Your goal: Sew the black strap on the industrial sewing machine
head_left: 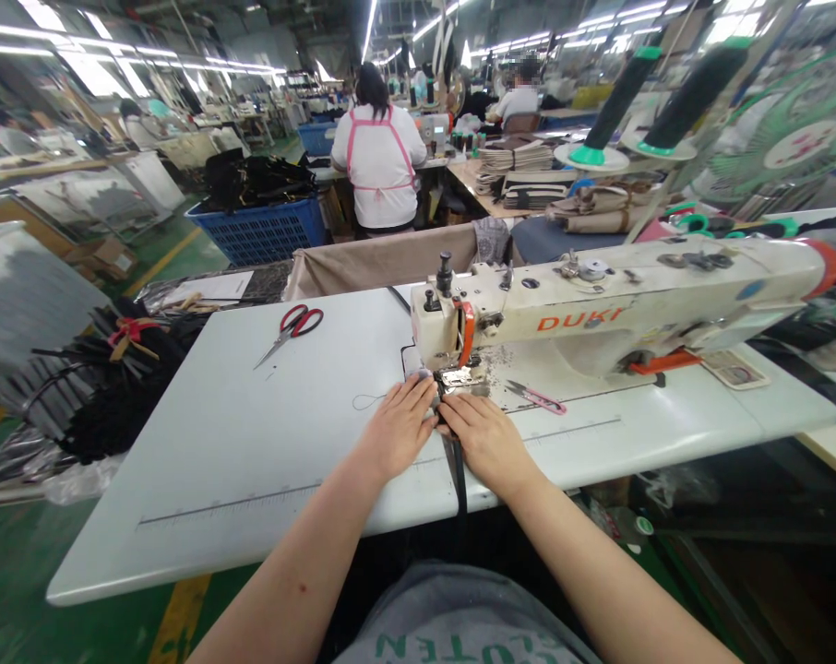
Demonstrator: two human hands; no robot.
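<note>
A black strap (460, 480) runs from the needle area of a white sewing machine (529, 314) down over the table's front edge. My left hand (402, 426) lies at the left of the presser foot, fingers stretched out flat, its thumb close to the strap. From the right, my right hand (485, 438) grips the strap between thumb and fingers, just in front of the metal guide (463, 378). The strap's end under the needle is hidden by my fingers. Beside my left hand a loop of thread (368, 402) lies on the table.
Red-handled scissors (292, 330) lie on the white table (252, 424), and pink thread snips (537, 397) lie right of the needle. Black thread cones (622, 106) stand behind the machine. A blue basket (258, 226) holds black pieces; a person (378, 161) sits ahead, back turned.
</note>
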